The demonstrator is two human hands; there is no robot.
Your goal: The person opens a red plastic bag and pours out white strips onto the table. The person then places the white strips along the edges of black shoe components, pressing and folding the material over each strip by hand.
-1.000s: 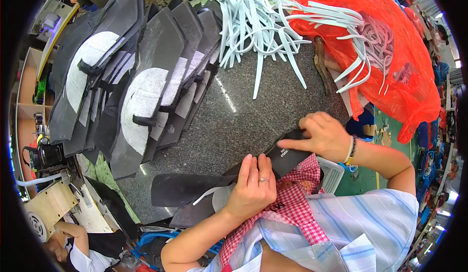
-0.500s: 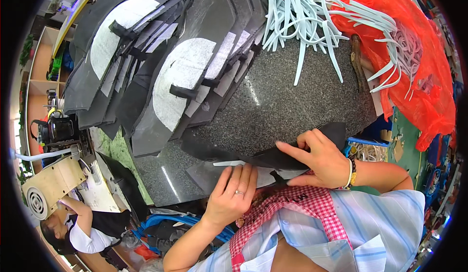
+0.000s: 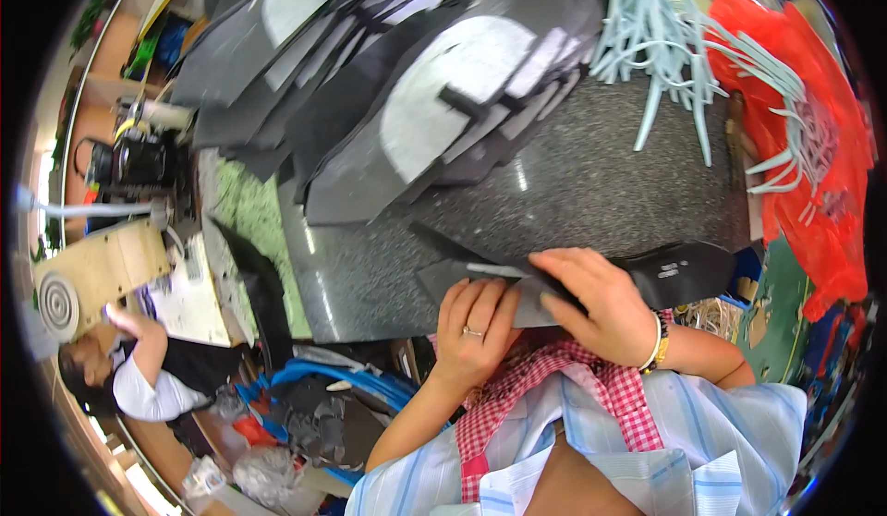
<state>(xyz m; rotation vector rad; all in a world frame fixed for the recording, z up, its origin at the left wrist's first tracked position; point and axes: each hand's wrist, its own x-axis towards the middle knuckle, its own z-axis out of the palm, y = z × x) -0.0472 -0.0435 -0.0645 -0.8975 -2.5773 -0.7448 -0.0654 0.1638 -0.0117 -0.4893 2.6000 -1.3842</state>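
At the near edge of the stone slab, both hands are on a black flexible panel (image 3: 688, 271), folded over, with a greyer layer (image 3: 438, 279) showing at its left end. A pale narrow strip (image 3: 495, 270) lies along the fold. My left hand (image 3: 476, 331), with a ring, has its fingers close together on the grey layer just below the strip; its thumb is hidden. My right hand (image 3: 601, 308) holds the black flap between thumb and fingers, its wrist in bracelets. The flap's right end spreads out beyond that hand.
Stacked dark panels with white half-round patches (image 3: 453, 82) cover the far left of the speckled slab (image 3: 637, 183). Pale blue strips (image 3: 647, 31) hang in a bunch beside a red plastic bag (image 3: 832, 230). At left, another person (image 3: 157, 373) sits by a cream machine (image 3: 111, 262).
The view has shifted, so the slab's contents sit further right. My right hand has moved toward my left along the panel, and the flap's right end now lies flatter.
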